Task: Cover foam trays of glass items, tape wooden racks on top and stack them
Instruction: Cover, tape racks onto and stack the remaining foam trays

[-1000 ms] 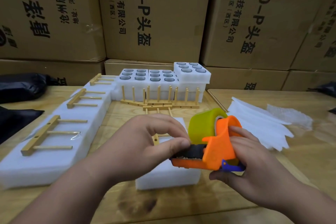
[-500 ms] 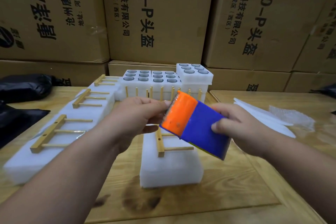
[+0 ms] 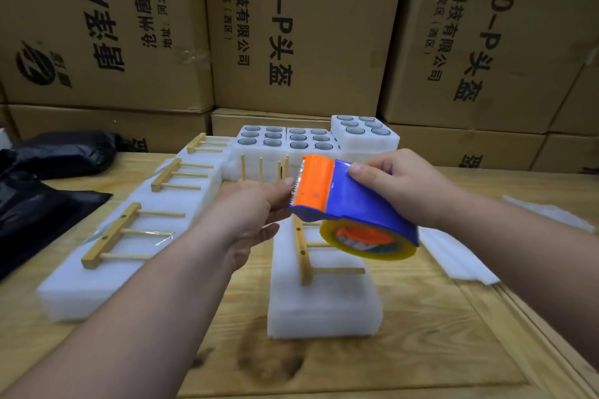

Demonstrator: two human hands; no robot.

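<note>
Right hand (image 3: 402,185) fingers gripping tape dispenser (image 3: 343,204), left hand (image 3: 252,214) fingers pinching at its blade

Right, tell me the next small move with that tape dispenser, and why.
Probably pull the tape end out from the cutter and down onto the foam tray. The right hand grips the tape dispenser above it, the left hand pinches at the toothed edge, and the wooden rack lying on that tray shows no tape.
</note>
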